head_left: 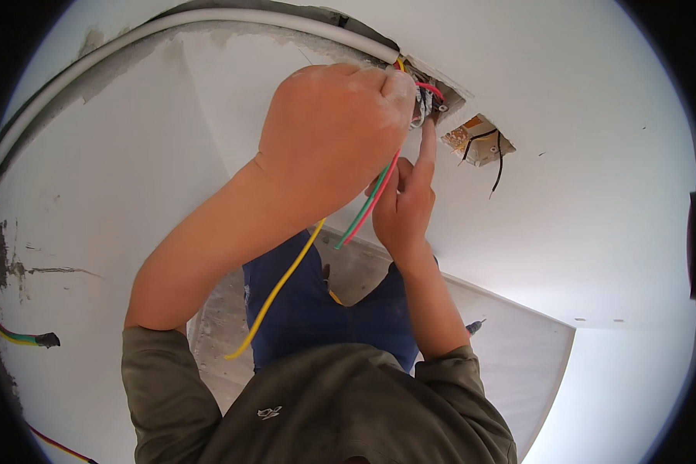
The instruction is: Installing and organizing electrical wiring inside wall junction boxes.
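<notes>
My left hand (336, 116) is closed in a fist shape at the lower left edge of a wall box (455, 99), its fingertips hidden. My right hand (407, 203) is below the box. Its index finger stretches up to the box opening while the other fingers curl. A green wire (359, 216) and a red wire (375, 203) slant down past the right thumb. Farther down hangs a yellow wire (277, 292), its upper part hidden behind my left forearm. Inside the box, more red and white wires (427, 97) lie bunched. What either hand grips is hidden.
A white conduit (185, 17) curves along a chased groove to the box. Beside it, a second wall cavity (479, 141) has black wires sticking out. Taped wire ends (46, 339) hang at the far left. My legs (340, 325) and the dusty floor (224, 309) show below.
</notes>
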A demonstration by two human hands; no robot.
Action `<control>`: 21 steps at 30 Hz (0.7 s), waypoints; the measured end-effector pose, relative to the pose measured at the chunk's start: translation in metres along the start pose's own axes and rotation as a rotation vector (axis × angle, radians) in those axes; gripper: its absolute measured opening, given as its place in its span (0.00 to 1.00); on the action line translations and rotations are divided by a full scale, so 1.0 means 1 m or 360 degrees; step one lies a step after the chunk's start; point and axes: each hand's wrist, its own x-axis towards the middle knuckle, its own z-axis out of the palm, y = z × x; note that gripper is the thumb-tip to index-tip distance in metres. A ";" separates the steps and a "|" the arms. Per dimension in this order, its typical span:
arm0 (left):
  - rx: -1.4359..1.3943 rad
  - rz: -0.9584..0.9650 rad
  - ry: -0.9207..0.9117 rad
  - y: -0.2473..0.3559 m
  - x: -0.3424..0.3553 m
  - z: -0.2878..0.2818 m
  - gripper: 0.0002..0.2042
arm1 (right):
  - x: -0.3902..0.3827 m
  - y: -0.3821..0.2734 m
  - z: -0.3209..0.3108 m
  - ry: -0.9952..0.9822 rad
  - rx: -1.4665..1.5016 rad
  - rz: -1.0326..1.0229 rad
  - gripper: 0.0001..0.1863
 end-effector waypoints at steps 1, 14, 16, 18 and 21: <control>-0.0036 -0.0005 0.0015 0.000 -0.001 0.000 0.10 | 0.005 0.003 0.003 0.0010 -0.0113 -0.0018 0.35; -0.0223 -0.0035 0.0050 -0.004 -0.003 0.005 0.09 | 0.028 -0.013 -0.010 -0.0218 -0.0586 0.0108 0.45; -0.0219 -0.0039 0.0062 -0.004 -0.003 0.007 0.09 | 0.026 -0.016 -0.014 -0.0255 -0.0504 0.0147 0.46; -0.0213 -0.0043 0.0077 -0.002 0.000 0.009 0.08 | 0.030 -0.016 -0.017 -0.0291 -0.0421 0.0182 0.47; -0.0199 -0.0048 0.0048 0.003 0.006 0.006 0.08 | 0.036 -0.017 -0.021 -0.0378 -0.0392 0.0158 0.49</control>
